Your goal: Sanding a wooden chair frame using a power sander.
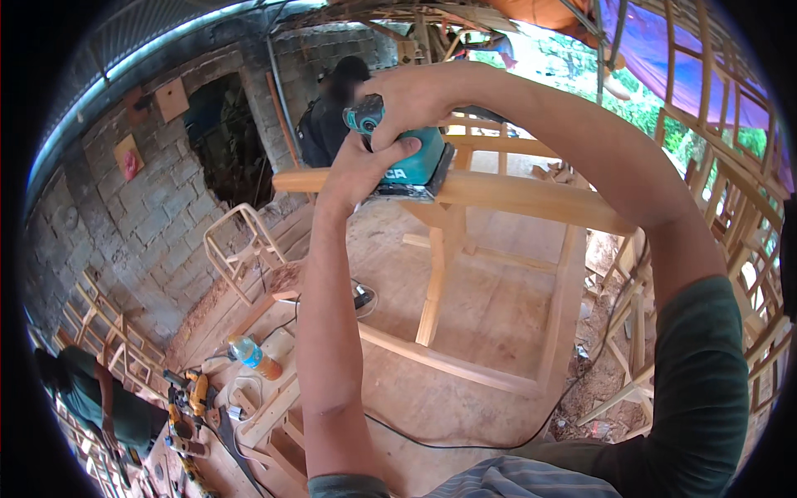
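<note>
— Tool?
— Twelve o'clock: teal power sander (pixel 427 158) with a black base, sitting on a long, pale-brown wooden rail (pixel 531 195). Pale lettering on its side.
— Hands?
— Right bare hand (pixel 411 95) grips its top; left bare hand (pixel 353 170) clasps its nine-o'clock side, thumb across the housing. Most fingertips hidden.
— Containers?
— Eight o'clock: clear plastic bottle (pixel 253 358), bluish label (pixel 246 352) too small to read, orange liquid (pixel 270 368) at its lower end.

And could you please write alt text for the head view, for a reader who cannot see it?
A person's left hand and right hand hold a teal sander on the top rail of a wooden frame. At lower left are a bottle and a yellow power tool; two other people are in the background.
</note>
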### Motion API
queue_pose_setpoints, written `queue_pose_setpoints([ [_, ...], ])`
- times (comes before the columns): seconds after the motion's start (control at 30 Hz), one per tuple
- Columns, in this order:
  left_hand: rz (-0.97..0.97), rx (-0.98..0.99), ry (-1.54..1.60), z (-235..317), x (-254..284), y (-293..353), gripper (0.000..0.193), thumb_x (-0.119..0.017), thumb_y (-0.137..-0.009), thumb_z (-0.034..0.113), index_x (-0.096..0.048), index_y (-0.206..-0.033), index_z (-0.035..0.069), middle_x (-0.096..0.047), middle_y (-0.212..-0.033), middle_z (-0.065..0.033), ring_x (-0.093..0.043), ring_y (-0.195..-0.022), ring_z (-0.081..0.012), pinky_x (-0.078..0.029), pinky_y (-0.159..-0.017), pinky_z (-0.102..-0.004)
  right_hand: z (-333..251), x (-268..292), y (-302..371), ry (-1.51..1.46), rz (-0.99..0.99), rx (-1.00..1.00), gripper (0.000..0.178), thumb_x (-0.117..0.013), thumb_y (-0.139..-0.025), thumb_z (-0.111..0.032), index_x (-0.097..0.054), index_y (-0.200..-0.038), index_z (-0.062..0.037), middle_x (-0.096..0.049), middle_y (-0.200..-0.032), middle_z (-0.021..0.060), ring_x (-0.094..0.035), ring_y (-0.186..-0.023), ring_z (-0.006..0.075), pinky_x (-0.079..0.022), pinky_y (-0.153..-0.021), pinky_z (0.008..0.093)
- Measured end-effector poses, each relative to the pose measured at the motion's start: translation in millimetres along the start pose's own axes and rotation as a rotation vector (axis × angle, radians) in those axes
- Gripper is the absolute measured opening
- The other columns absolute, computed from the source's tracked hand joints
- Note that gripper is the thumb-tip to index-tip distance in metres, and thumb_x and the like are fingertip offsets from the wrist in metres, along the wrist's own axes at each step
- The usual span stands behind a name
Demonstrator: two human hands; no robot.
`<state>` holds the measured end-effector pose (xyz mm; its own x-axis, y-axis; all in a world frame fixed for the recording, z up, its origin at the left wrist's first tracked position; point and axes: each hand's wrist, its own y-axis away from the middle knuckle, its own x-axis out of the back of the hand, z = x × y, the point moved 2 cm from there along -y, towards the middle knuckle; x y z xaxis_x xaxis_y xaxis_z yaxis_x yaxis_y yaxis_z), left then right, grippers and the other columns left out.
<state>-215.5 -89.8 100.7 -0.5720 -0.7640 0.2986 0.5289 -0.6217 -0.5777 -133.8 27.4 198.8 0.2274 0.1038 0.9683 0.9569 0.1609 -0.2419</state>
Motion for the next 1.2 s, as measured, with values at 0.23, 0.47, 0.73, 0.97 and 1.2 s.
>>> queue_pose_setpoints([
  [0.23, -0.121, -0.135, 0.014, 54.6, -98.8, 13.0, 0.054, -0.084, -0.082, 0.030, -0.063, -0.120, -0.001, -0.071, -0.108, -0.0067, -0.066, -0.098, -0.0149, -0.052, -0.088, -0.0328, 27.7, 29.9, 123.6, 0.060, 0.101, 0.013, 0.072, -0.074, -0.066, -0.043, -0.060, -0.126, -0.0063, -0.070, -0.103, 0.0174, -0.066, -0.090, 0.0311, -0.052, -0.080, 0.0400],
  [0.47, -0.240, -0.207, 0.135, 70.0, -175.2, 27.8, 0.060, -0.084, -0.079, 0.038, -0.061, -0.118, -0.001, -0.072, -0.107, -0.0155, -0.070, -0.099, -0.0292, -0.054, -0.087, -0.0382, 47.7, 32.4, 213.7, -0.043, 0.148, -0.168, 0.069, -0.075, -0.068, -0.040, -0.063, -0.126, -0.0050, -0.071, -0.104, 0.0155, -0.066, -0.091, 0.0262, -0.052, -0.081, 0.0370],
  [0.73, -0.191, -0.276, -0.064, 94.1, -177.1, 53.2, 0.074, -0.082, -0.078, 0.048, -0.054, -0.128, 0.001, -0.071, -0.112, -0.0164, -0.070, -0.102, -0.0300, -0.053, -0.087, -0.0404, 30.2, 38.4, 240.3, -0.068, 0.173, -0.123, 0.085, -0.086, -0.069, -0.023, -0.051, -0.145, -0.0084, -0.068, -0.122, 0.0146, -0.066, -0.110, 0.0256, -0.052, -0.095, 0.0382],
  [0.97, -0.185, -0.056, -0.235, 2.0, -35.3, 13.9, 0.049, -0.068, -0.097, 0.039, -0.064, -0.132, 0.004, -0.065, -0.132, -0.0163, -0.062, -0.123, -0.0235, -0.047, -0.103, -0.0382, 26.2, 32.1, 206.7, 0.077, 0.098, -0.056, 0.070, -0.077, -0.073, -0.040, -0.057, -0.131, -0.0070, -0.070, -0.104, 0.0193, -0.069, -0.093, 0.0353, -0.053, -0.083, 0.0435],
  [1.2, 0.108, -0.281, -1.330, -142.5, 84.2, -17.1, 0.017, -0.054, -0.090, 0.017, -0.070, -0.092, 0.011, -0.072, -0.090, -0.0185, -0.068, -0.090, -0.0398, -0.052, -0.080, -0.0504, -21.6, 20.4, 132.6, 0.186, -0.031, -0.115, 0.074, -0.073, -0.066, -0.034, -0.054, -0.129, -0.0003, -0.071, -0.104, 0.0232, -0.069, -0.094, 0.0369, -0.054, -0.080, 0.0441],
])
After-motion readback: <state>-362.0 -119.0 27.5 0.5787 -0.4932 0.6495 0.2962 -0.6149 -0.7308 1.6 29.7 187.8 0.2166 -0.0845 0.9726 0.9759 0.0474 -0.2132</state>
